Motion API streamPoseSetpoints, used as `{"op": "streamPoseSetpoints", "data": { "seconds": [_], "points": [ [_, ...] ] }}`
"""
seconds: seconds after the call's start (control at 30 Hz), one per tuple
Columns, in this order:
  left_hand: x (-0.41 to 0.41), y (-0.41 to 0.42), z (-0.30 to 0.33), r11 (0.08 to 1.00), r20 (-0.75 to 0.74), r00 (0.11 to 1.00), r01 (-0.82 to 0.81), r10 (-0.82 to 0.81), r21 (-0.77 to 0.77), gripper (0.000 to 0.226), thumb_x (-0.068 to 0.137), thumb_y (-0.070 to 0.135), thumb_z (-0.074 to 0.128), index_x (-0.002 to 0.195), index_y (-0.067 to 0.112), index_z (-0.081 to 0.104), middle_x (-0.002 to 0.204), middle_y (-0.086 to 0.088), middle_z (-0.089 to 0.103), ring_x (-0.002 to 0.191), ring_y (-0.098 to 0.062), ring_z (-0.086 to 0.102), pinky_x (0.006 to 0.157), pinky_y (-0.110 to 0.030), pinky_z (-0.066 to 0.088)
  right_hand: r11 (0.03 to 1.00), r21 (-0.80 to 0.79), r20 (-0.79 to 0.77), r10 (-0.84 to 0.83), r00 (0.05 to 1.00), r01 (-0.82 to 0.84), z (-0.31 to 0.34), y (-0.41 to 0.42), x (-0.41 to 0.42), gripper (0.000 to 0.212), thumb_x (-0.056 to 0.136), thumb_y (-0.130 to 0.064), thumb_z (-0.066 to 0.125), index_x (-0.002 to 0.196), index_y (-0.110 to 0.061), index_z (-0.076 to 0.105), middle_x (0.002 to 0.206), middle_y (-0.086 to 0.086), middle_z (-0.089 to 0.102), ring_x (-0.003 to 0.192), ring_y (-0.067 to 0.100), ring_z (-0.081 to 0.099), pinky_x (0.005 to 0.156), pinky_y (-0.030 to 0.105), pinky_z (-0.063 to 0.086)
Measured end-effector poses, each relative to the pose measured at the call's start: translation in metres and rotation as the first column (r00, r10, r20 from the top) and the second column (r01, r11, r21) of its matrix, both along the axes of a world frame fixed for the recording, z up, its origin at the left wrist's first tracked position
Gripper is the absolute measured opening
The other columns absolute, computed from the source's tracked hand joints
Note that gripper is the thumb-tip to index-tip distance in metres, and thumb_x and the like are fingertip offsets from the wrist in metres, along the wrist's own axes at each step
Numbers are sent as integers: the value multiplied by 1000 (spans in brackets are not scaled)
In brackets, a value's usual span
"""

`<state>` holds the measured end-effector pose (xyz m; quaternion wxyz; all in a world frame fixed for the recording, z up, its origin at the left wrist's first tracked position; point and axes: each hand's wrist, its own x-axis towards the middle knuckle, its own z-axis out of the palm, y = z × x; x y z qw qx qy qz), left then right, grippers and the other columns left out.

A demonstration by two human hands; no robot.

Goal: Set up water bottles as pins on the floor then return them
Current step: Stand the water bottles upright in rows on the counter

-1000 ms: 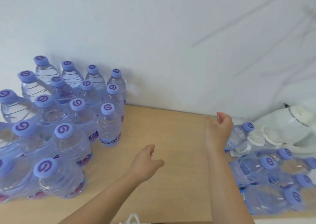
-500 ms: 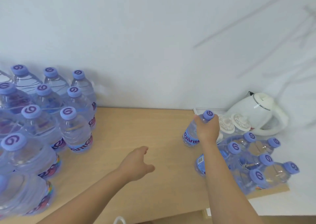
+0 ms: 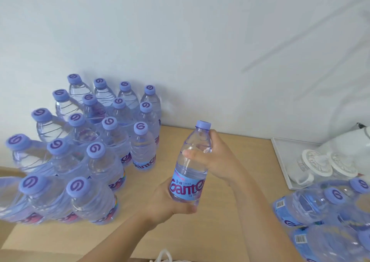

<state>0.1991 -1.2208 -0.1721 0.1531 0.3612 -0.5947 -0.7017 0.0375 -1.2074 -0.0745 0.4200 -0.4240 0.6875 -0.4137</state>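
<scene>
A clear water bottle [image 3: 190, 165] with a purple cap and blue label is held upright above the wooden tabletop [image 3: 236, 149], near the middle of the view. My right hand [image 3: 218, 159] grips its upper body, thumb across the front. My left hand [image 3: 170, 201] cups and grips its base from below. Several upright bottles [image 3: 96, 141] stand packed together on the left against the wall. Several more bottles [image 3: 320, 211] lie on their sides at the right edge.
A white tray [image 3: 280, 157] at the right holds two capped glasses [image 3: 328, 165] and a white kettle [image 3: 352, 141]. A white wall rises behind the table. A white loop [image 3: 164, 255] shows at the bottom edge.
My right hand lifted one bottle from the right pile and brought it left to the middle. My left hand rose and took hold of its base. The view swung back left.
</scene>
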Motion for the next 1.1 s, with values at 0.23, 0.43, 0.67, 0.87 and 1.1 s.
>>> {"op": "streamPoseSetpoints", "data": {
  "seconds": [0.23, 0.43, 0.67, 0.87, 1.1],
  "points": [
    [48, 2, -7, 972, 131, 963, -231, 235, -46, 45, 53, 17, 82, 92, 26, 63, 85, 4, 72, 76, -7, 66, 70, -22, 56, 993, -61, -17, 102, 995, -102, -18, -19, 55, 50, 60, -37, 83, 101, -39, 55, 95, -25, 67, 88, -6, 63, 77, 21, 50],
    [70, 18, -15, 883, 187, 867, -432, 463, -185, 68, 69, 8, 73, 105, 48, 31, 107, 31, 43, 94, 30, 40, 70, 1, 37, 984, -148, -177, 74, 981, -100, -46, -25, 107, 58, 58, -33, 86, 98, -50, 47, 97, -30, 62, 90, -9, 59, 74, 11, 45],
    [69, 13, -24, 885, 121, 877, -464, 465, -44, 62, 63, 29, 61, 122, 40, 44, 111, 33, 56, 107, 19, 47, 78, -6, 42, 980, -198, -221, -47, 974, 3, -75, -24, 141, 63, 60, -30, 83, 97, -57, 40, 103, -24, 60, 94, -3, 58, 78, 19, 47],
    [70, 7, -31, 884, 111, 877, -465, 467, -45, 82, 64, 33, 61, 142, 34, 33, 129, 28, 52, 122, 10, 44, 105, -28, 40, 969, -249, -333, -89, 939, 3, -86, -30, 140, 70, 62, -33, 84, 120, -31, 45, 110, -26, 35, 107, 6, 49, 83, 27, 46],
    [70, 5, -41, 896, 160, 882, -442, 443, -47, 80, 71, 12, 62, 144, 28, 32, 137, 12, 50, 128, -10, 46, 105, -45, 41, 970, -228, -347, 3, 938, -87, -82, -30, 130, 71, 66, -32, 82, 126, -31, 45, 111, -18, 39, 111, 6, 44, 84, 21, 39]
  ]
}}
